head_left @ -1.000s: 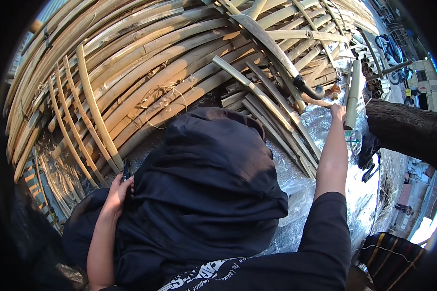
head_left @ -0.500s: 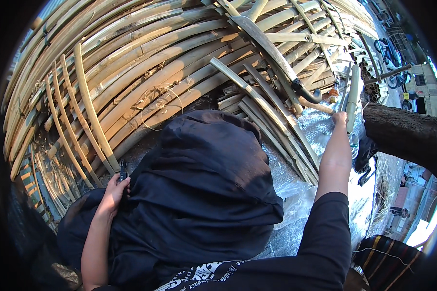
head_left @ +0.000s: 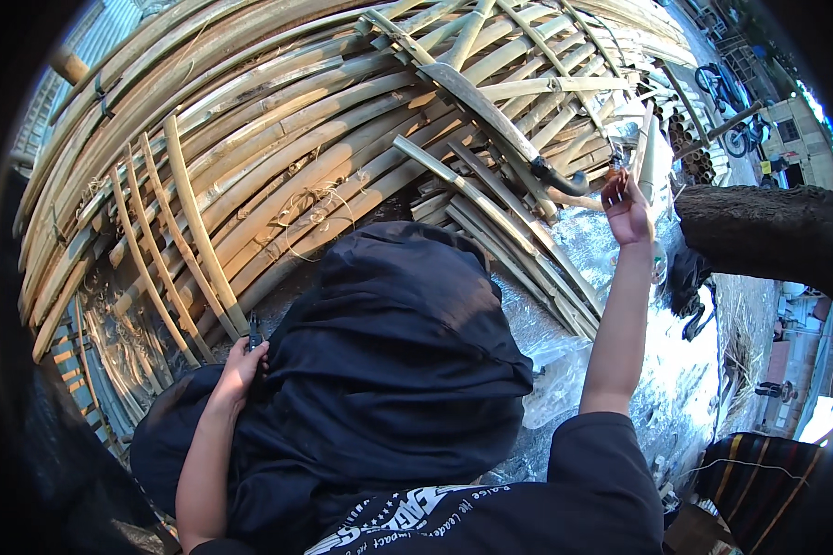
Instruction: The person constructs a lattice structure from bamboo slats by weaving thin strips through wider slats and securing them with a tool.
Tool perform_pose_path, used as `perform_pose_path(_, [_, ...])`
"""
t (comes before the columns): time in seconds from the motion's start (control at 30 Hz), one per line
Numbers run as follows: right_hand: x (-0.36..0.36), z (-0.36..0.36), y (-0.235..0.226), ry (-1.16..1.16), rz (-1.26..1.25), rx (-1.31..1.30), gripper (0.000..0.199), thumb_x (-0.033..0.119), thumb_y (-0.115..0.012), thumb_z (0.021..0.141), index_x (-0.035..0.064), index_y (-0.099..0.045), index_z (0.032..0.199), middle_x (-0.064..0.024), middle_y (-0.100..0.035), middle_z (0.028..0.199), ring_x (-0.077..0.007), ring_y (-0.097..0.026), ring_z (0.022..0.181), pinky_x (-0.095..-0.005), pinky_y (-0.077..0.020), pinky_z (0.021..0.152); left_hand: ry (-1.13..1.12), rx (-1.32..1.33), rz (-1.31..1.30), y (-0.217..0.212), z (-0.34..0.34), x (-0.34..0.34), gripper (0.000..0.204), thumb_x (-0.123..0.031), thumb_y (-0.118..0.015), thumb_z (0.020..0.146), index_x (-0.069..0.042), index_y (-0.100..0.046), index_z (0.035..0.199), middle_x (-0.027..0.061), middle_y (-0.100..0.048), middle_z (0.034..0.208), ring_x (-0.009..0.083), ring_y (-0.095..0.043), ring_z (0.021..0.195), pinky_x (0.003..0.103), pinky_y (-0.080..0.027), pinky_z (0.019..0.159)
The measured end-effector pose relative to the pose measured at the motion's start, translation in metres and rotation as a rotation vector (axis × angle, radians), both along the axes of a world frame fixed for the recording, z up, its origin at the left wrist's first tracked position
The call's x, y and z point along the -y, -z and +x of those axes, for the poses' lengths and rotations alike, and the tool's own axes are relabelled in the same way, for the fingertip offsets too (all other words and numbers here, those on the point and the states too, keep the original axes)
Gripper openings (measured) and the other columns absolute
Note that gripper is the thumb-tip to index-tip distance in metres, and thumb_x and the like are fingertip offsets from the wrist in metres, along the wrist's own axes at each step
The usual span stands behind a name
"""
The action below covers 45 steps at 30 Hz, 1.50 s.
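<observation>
Right hand has moved over to the small orange-brown object and turned palm-up.
Fingers are curled, but can't tell if they've got it; left hand has a small dark tool pinched beside the dark cloth over the lap. Progress, my guess: some splitting's done, since strips lie bundled ahead and the big knife sits unheld on the bamboo pile; can't tell what's left. Shiny plastic sheet underneath, outdoor yard, thick trunk and bikes off right.
</observation>
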State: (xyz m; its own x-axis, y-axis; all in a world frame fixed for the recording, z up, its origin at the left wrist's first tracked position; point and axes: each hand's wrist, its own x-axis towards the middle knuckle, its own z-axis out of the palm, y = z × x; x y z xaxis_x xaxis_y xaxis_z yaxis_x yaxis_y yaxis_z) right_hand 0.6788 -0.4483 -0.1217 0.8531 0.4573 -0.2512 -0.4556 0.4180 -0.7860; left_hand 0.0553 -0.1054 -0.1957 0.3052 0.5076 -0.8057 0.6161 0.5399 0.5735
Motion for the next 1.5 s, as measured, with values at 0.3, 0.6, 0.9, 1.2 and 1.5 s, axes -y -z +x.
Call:
perform_pose_path(0.3, [-0.064, -0.219, -0.032, -0.365, 0.059, 0.139, 0.035, 0.014, -0.061, 0.098, 0.0045, -0.051, 0.131, -0.0177, -0.071, 0.103, -0.025, -0.072, 0.089, -0.0384, -0.0589, 0.082, 0.027, 0.038, 0.031, 0.005, -0.003, -0.001, 0.027, -0.021, -0.067, 0.093, -0.004, -0.055, 0.11, -0.0003, -0.057, 0.08, 0.0083, -0.055, 0.067, 0.024, -0.046, 0.061])
perform_pose_path(0.6, [-0.137, -0.293, -0.109, -0.78, 0.288, 0.434, 0.083, 0.007, -0.089, 0.066, -0.007, -0.047, 0.136, -0.0273, -0.07, 0.107, -0.0337, -0.072, 0.094, -0.0451, -0.0583, 0.082, 0.035, 0.126, 0.058, 0.01, -0.011, -0.004, 0.029, -0.022, -0.068, 0.093, -0.002, -0.056, 0.11, 0.0001, -0.058, 0.079, 0.0093, -0.055, 0.069, 0.025, -0.047, 0.064])
perform_pose_path(0.9, [-0.161, -0.352, -0.106, -0.868, 0.267, 0.459, 0.05, -0.006, -0.067, 0.088, -0.0115, -0.047, 0.133, -0.0274, -0.07, 0.098, -0.0299, -0.073, 0.087, -0.0399, -0.0616, 0.077, 0.108, 0.127, 0.079, 0.012, -0.013, -0.003, 0.042, -0.028, -0.07, 0.09, 0.001, -0.055, 0.116, 0.0048, -0.06, 0.088, 0.0126, -0.057, 0.076, 0.028, -0.049, 0.073])
perform_pose_path(1.2, [-0.162, -0.381, -0.083, -0.899, 0.168, 0.395, 0.044, -0.004, -0.064, 0.091, -0.0113, -0.048, 0.13, -0.0294, -0.071, 0.097, -0.0284, -0.074, 0.078, -0.0383, -0.0611, 0.076, 0.128, 0.165, 0.058, 0.027, -0.012, -0.001, 0.073, -0.034, -0.073, 0.087, 0.008, -0.042, 0.138, 0.0103, -0.064, 0.096, 0.0159, -0.059, 0.08, 0.031, -0.05, 0.073])
perform_pose_path(1.5, [-0.163, -0.385, -0.077, -0.869, 0.113, 0.428, 0.044, -0.002, -0.066, 0.091, -0.0096, -0.049, 0.131, -0.0293, -0.07, 0.097, -0.0306, -0.074, 0.079, -0.04, -0.0607, 0.076, 0.118, 0.206, 0.041, 0.005, -0.012, 0.003, 0.071, -0.036, -0.075, 0.086, 0.008, -0.045, 0.133, 0.0116, -0.063, 0.1, 0.0164, -0.058, 0.082, 0.031, -0.05, 0.073])
